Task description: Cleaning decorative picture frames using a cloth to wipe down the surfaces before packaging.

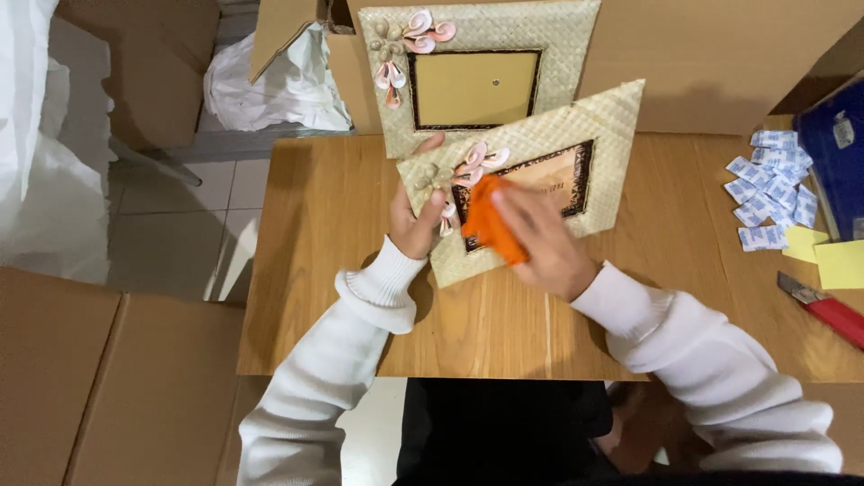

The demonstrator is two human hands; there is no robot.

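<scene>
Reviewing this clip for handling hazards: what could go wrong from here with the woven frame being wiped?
1. The orange cloth under the right hand works right beside the shell flowers; it may snag or snap them.
2. The left hand grips the woven frame by one edge only, tilted off the table; pressure could twist it loose.
3. The second frame leans just behind and might get knocked.

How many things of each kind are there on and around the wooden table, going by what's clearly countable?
Woven picture frames: 2, one held in the left hand, one leaning behind it
Orange cloth: 1, under the right hand
Red utility knife: 1
Yellow sticky notes: 2
Small white packets: a pile, too overlapped to count
Total, not counting packets: 6
</scene>
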